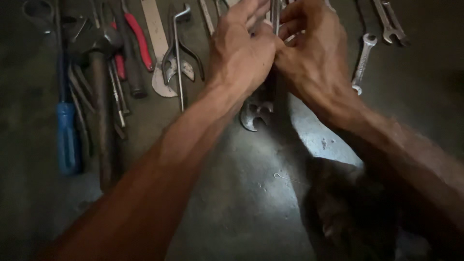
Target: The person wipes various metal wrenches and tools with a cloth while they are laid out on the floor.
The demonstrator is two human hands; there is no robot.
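My left hand (240, 48) and my right hand (309, 46) meet near the top middle, both wrapped around a long grey metal tool (275, 14) that rises between the fingers. Below the hands the same tool seems to run down to a rounded metal head with holes (255, 114) that lies on the floor. My fingers hide most of the shaft, so its exact shape is unclear.
On the concrete floor (251, 203) lie several hand tools: a blue-handled screwdriver (66, 137), a hammer (102, 96), red-handled pliers (139, 36), grey pliers (176, 58), and spanners (362, 63) (391, 24) at the right. A dark blurred shape (353, 212) sits at the lower right.
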